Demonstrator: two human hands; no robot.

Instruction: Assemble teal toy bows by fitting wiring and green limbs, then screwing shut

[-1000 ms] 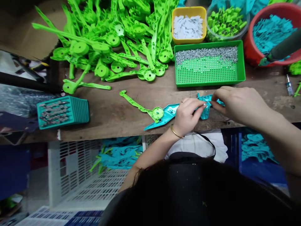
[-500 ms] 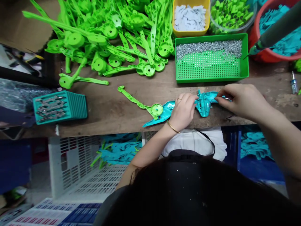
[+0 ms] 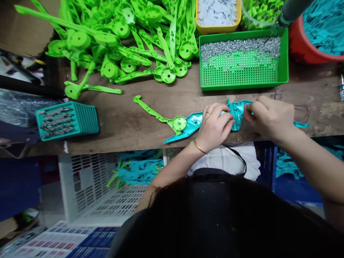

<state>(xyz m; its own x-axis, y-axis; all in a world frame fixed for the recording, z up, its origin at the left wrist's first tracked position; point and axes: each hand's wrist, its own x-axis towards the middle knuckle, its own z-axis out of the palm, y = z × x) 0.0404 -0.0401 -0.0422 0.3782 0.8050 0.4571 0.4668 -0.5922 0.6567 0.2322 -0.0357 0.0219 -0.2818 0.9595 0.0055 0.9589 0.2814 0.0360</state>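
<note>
A long teal plastic part [image 3: 192,122] lies along the table's front edge, hollow side up. A lime-green arm with a round disc [image 3: 179,124] sits on its left end. My left hand [image 3: 215,123], wearing a ring and a bangle, is closed over the part's middle and presses it down. The fingertips of my right hand [image 3: 272,116] are pinched together at the part's right section, just beside a crosswise ribbed block [image 3: 237,116]. Whatever is between those fingers is hidden.
A green perforated tray [image 3: 242,77] of small screws stands behind the hands. A dark hanging driver [image 3: 291,12] reaches in above it. Lime-green parts [image 3: 120,30] are heaped at back left. A teal holder [image 3: 86,120] stands left; a red bucket [image 3: 302,43] stands right.
My right hand has moved left along the teal part, its pinched fingers now closer to the ribbed block. My left fingers have shifted slightly right. The view has shifted a little.
</note>
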